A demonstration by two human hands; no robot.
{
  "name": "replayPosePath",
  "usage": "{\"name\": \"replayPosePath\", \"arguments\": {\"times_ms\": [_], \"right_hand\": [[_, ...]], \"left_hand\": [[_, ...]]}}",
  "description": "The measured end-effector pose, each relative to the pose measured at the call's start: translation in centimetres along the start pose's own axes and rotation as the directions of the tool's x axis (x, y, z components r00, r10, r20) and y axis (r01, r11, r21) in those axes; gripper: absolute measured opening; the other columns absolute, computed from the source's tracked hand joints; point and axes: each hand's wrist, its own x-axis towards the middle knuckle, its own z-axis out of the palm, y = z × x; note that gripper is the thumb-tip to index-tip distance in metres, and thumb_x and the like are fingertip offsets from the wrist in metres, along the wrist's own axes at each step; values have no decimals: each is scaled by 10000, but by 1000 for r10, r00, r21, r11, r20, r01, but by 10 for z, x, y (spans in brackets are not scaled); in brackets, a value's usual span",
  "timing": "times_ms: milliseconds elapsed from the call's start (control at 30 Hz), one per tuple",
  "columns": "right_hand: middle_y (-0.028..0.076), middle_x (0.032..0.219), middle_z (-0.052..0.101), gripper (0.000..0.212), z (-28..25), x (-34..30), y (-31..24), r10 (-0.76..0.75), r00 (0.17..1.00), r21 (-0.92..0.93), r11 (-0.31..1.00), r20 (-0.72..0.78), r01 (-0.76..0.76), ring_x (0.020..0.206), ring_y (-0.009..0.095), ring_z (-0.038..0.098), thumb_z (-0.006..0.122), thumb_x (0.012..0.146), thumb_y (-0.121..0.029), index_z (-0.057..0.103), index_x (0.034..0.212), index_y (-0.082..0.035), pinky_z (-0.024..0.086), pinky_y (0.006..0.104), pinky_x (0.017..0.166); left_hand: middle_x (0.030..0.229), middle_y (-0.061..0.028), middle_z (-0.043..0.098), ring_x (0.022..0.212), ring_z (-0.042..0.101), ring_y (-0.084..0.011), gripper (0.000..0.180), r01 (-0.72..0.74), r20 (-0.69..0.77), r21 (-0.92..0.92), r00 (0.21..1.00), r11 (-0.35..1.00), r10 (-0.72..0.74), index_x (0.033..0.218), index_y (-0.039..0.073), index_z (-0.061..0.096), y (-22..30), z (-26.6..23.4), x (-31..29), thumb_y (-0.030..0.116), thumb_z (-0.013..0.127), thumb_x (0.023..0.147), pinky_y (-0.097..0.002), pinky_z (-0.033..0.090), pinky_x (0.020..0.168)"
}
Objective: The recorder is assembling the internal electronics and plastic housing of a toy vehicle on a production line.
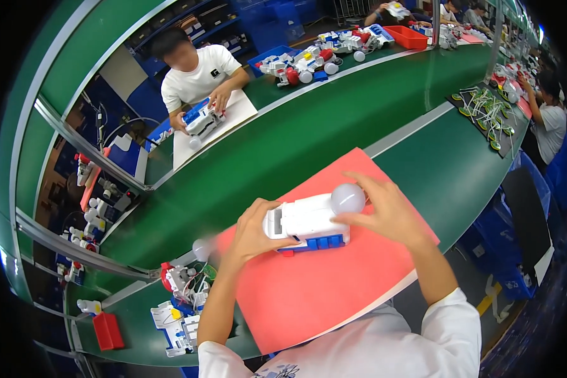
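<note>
Over the red board (296, 302), my left hand (255, 230) clasps the white toy (309, 220), probably light, stiff and best held by its sides, while my right hand (387, 211) curves around its smooth ball (348, 200), grip unclear.

White shirt (359, 348), short sleeves (452, 322), print (286, 370) (bluish)

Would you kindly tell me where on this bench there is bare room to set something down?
The red sheet is bare between the white toy and the wearer's shirt. The green bench is bare too, between the sheet's right edge and the wired green discs. It is crowded left of the left forearm, with toy parts.
</note>
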Motion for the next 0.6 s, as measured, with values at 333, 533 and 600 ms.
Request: {"name": "replayPosePath", "arguments": {"times_ms": [333, 533, 600], "right_hand": [[235, 925, 709, 500, -17, 13, -6, -135, 989, -191, 971, 63, 145, 804, 348, 711, 806, 769, -300, 671, 1112, 40, 560, 387, 739], [206, 1009, 723, 499, -6, 10, 5, 47, 999, 5, 999, -19, -47, 843, 266, 731, 833, 753, -232, 675, 1151, 26, 568, 335, 736], [186, 1114, 704, 609, 0, 4, 14, 81, 993, 37, 996, -86, -78, 944, 244, 709, 839, 742, -198, 612, 1264, 19, 558, 324, 806]], "left_hand": [[938, -105, 590, 865, 593, -296, 771, -126, -265, 273, 943, 954, 200, 1096, 20, 651, 17, 20, -15, 469, 924, 530, -411, 477, 799], [1106, -155, 615, 1028, 616, -296, 804, 97, -151, 25, 984, 995, -93, 1172, 24, 624, 19, 19, -23, 325, 960, 506, -418, 482, 916], [1235, -148, 591, 1131, 605, -267, 895, 112, -92, -475, 980, 873, -176, 1268, 23, 556, 7, 17, -31, 253, 970, 509, -400, 467, 999]]}}
